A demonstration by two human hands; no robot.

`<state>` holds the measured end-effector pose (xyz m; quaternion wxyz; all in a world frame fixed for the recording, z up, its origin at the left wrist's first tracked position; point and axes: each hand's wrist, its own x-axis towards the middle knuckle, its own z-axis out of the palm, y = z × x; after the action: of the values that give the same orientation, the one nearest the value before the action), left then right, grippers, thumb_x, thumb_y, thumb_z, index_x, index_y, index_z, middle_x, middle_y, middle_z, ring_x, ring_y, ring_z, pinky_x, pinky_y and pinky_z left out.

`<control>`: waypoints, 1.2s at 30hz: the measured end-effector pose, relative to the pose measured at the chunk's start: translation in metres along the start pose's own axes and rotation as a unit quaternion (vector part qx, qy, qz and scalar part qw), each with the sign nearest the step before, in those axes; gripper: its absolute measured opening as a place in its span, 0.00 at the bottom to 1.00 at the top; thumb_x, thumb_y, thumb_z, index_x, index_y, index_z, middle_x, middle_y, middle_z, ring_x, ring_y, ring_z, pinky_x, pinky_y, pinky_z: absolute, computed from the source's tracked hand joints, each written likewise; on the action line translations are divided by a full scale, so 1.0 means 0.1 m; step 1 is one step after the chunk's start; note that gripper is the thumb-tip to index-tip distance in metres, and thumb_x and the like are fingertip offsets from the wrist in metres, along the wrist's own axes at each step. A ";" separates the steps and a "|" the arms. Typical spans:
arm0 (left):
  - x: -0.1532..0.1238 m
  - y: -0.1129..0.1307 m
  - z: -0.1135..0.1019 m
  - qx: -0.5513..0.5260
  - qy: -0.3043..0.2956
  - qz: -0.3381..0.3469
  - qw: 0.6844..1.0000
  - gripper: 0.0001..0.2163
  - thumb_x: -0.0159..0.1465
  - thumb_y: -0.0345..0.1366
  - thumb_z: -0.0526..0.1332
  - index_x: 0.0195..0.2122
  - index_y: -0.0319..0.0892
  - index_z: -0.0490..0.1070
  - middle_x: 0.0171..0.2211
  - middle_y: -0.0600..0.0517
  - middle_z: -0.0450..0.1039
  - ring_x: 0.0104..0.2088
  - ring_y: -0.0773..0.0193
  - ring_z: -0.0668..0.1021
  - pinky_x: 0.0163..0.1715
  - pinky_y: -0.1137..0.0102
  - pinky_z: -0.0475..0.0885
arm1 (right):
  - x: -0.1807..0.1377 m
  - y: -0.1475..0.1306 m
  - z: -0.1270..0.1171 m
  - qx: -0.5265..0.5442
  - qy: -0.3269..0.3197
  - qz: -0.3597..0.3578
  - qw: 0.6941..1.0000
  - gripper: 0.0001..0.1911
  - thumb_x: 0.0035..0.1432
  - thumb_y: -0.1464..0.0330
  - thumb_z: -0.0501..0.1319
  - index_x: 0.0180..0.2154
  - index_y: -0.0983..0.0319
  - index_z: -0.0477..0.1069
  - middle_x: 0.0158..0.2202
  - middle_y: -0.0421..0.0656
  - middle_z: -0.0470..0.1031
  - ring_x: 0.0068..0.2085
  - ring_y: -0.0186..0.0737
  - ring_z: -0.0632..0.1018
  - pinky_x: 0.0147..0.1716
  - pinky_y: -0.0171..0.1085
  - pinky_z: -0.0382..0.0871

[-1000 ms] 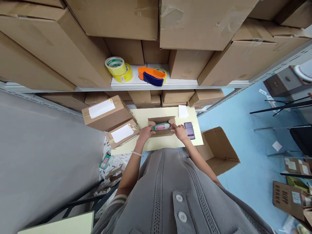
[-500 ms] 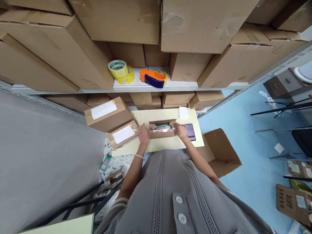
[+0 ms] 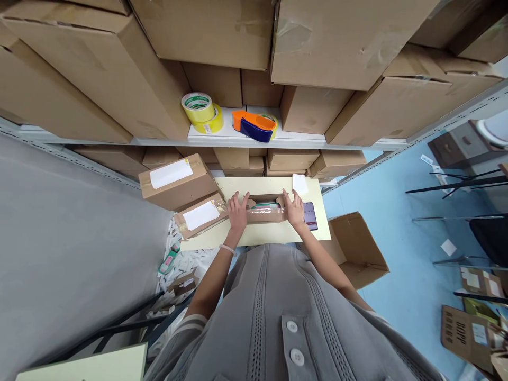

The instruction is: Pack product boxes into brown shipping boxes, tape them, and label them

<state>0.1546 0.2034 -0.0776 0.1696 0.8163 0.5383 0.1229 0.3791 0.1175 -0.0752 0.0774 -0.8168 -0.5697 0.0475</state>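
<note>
At table [image 3: 254, 238] centre: small carton [image 3: 265, 212] sits between both hands. Half second ago both pinched front flap. Now left hand [image 3: 238, 211] and right hand [image 3: 295, 207] press carton ends, fingers splayed flat, gripping nothing. Pink-green pack [image 3: 264, 206] lies inside, half covered. Closing seems well along.

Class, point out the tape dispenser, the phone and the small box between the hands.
tape dispenser [image 3: 256, 128], head view, on its blue body.
phone [image 3: 310, 217], head view, on its lit screen.
small box [image 3: 265, 216], head view, on its near flap.
</note>
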 end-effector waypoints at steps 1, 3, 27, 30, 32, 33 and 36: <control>-0.01 0.00 0.00 -0.002 0.001 0.002 1.000 0.27 0.65 0.31 0.60 0.66 0.48 0.61 0.68 0.37 0.55 0.67 0.43 0.60 0.65 0.46 0.56 | 0.00 0.00 0.00 -0.002 -0.002 0.001 1.000 0.39 0.59 0.79 0.54 0.70 0.55 0.50 0.68 0.55 0.52 0.69 0.51 0.57 0.64 0.49 0.54; -0.04 0.00 0.00 -0.005 0.007 0.008 1.000 0.25 0.66 0.30 0.58 0.65 0.46 0.63 0.67 0.37 0.56 0.68 0.45 0.59 0.66 0.47 0.53 | -0.03 0.00 0.02 0.001 -0.003 0.004 1.000 0.39 0.60 0.80 0.52 0.70 0.53 0.50 0.70 0.53 0.50 0.70 0.51 0.55 0.64 0.51 0.54; -0.33 0.38 0.51 -0.041 -0.102 0.186 0.976 0.31 0.71 0.44 0.48 0.72 0.37 0.46 0.72 0.43 0.47 0.72 0.56 0.49 0.71 0.52 0.38 | -0.31 -0.01 0.18 0.026 -0.175 0.076 0.981 0.31 0.71 0.61 0.50 0.71 0.53 0.46 0.73 0.57 0.45 0.71 0.52 0.56 0.64 0.56 0.55; -0.31 0.35 0.56 -0.024 -0.097 0.196 0.976 0.31 0.70 0.42 0.49 0.72 0.38 0.44 0.72 0.44 0.44 0.73 0.57 0.48 0.71 0.52 0.38 | -0.22 -0.02 0.07 0.014 -0.212 0.074 0.974 0.34 0.68 0.60 0.55 0.71 0.53 0.47 0.73 0.58 0.41 0.71 0.55 0.53 0.64 0.58 0.52; -0.30 0.32 0.60 -0.009 -0.093 0.197 0.976 0.31 0.70 0.39 0.50 0.72 0.38 0.44 0.72 0.45 0.44 0.73 0.57 0.48 0.71 0.52 0.39 | -0.07 -0.05 -0.09 0.016 -0.196 0.061 0.979 0.35 0.66 0.61 0.58 0.70 0.55 0.51 0.73 0.58 0.41 0.71 0.57 0.52 0.64 0.60 0.51; -0.29 0.31 0.61 -0.001 -0.090 0.196 0.977 0.31 0.69 0.38 0.50 0.72 0.39 0.45 0.72 0.46 0.44 0.73 0.58 0.48 0.71 0.52 0.39 | 0.03 -0.09 -0.20 0.024 -0.167 0.047 0.985 0.34 0.65 0.61 0.59 0.69 0.56 0.52 0.73 0.58 0.43 0.71 0.58 0.53 0.64 0.61 0.51; -0.28 0.29 0.67 0.020 -0.084 0.193 0.977 0.31 0.69 0.38 0.50 0.72 0.39 0.45 0.72 0.47 0.44 0.72 0.58 0.48 0.71 0.52 0.40 | 0.46 -0.27 -0.70 0.081 -0.002 -0.033 0.996 0.31 0.67 0.62 0.55 0.68 0.61 0.54 0.71 0.59 0.49 0.70 0.57 0.57 0.64 0.59 0.54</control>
<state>0.1939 0.1577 -0.1274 0.1713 0.9154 0.3568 0.0732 0.3817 0.1645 -0.0014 0.1443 -0.7883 -0.5909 0.0924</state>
